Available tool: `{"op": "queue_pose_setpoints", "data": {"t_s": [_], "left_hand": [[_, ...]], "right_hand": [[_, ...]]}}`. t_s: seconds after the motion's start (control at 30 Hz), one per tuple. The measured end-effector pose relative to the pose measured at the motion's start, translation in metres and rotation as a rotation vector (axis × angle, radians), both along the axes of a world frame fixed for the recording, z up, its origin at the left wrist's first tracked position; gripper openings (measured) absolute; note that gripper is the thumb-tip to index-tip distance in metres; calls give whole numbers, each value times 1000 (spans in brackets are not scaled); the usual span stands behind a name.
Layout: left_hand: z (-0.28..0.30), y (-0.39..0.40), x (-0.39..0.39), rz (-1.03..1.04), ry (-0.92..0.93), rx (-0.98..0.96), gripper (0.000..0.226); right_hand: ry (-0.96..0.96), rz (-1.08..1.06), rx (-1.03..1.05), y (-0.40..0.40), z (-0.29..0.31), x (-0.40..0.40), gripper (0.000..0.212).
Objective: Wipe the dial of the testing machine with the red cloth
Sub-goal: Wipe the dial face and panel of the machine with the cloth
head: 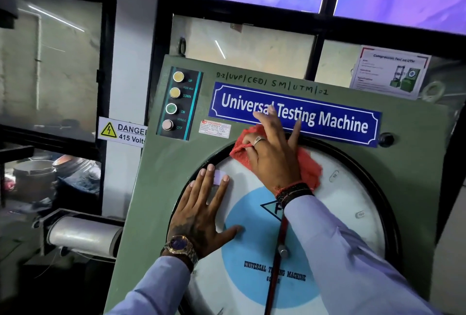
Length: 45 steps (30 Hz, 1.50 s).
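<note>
The green testing machine (161,183) fills the middle of the view. Its big round dial (353,203) has a white face, a light blue centre, a black rim and a red pointer (278,246). My right hand (272,153) presses the red cloth (309,166) flat against the top of the dial, fingers spread and reaching up over the rim toward the blue name plate (327,118). My left hand (201,211) lies flat and open on the dial's left side, holding nothing. Both sleeves cover the lower part of the dial.
A black panel (179,103) with several round push buttons sits at the machine's upper left. A danger sign (121,130) hangs on the white pillar. Left of the machine are a white roller (83,236) and metal pots (35,176). Windows and a poster (389,72) stand behind.
</note>
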<state>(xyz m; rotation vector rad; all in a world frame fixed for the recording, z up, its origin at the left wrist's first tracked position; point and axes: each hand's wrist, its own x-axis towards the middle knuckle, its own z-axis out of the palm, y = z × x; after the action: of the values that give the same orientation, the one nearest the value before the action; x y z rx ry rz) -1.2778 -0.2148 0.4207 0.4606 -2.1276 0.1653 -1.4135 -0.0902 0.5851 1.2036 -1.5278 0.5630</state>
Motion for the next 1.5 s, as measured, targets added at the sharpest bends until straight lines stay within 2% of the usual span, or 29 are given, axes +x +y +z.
{"op": "queue_pose_setpoints", "data": {"t_s": [0.07, 0.13, 0.2, 0.27, 0.3, 0.37, 0.43, 0.6, 0.73, 0.8, 0.97, 1.13, 1.3, 1.5], "left_hand": [[1, 2, 1, -7, -2, 5, 115], [1, 3, 3, -32, 18, 0, 108], [6, 4, 5, -82, 73, -16, 90], [17, 4, 6, -153, 178, -10, 65], [25, 3, 7, -190, 234, 10, 54], [43, 3, 9, -237, 298, 70, 46], [56, 2, 12, -255, 330, 112, 46], [68, 3, 21, -265, 346, 116, 47], [63, 6, 27, -279, 352, 96, 46], [61, 9, 30, -289, 350, 80, 46], [56, 16, 34, -289, 348, 71, 42], [47, 10, 34, -267, 324, 62, 40], [45, 6, 32, -222, 327, 57, 41], [35, 2, 30, -89, 315, 68, 47]], "right_hand": [[-97, -29, -53, 20, 16, 5, 4], [-309, -94, -101, 44, 29, 4, 2], [-684, -72, -44, 73, 40, -1, 4], [-1106, 128, 1, 96, 45, -9, 13], [-1217, 166, 14, 105, 44, -11, 17], [-1328, 190, -17, 119, 39, -16, 17], [-1403, 287, -135, 127, 34, -19, 11], [-1370, 469, -383, 132, 28, -17, 8], [-1076, 149, -649, 119, 31, -17, 18], [-974, 1, -667, 102, 29, -13, 27], [-741, -169, -354, 44, -8, -1, 43], [-454, -376, -134, 42, -56, -11, 49], [-471, -538, -97, 44, -63, -2, 59], [-461, -428, 21, 29, -40, 3, 68]]}}
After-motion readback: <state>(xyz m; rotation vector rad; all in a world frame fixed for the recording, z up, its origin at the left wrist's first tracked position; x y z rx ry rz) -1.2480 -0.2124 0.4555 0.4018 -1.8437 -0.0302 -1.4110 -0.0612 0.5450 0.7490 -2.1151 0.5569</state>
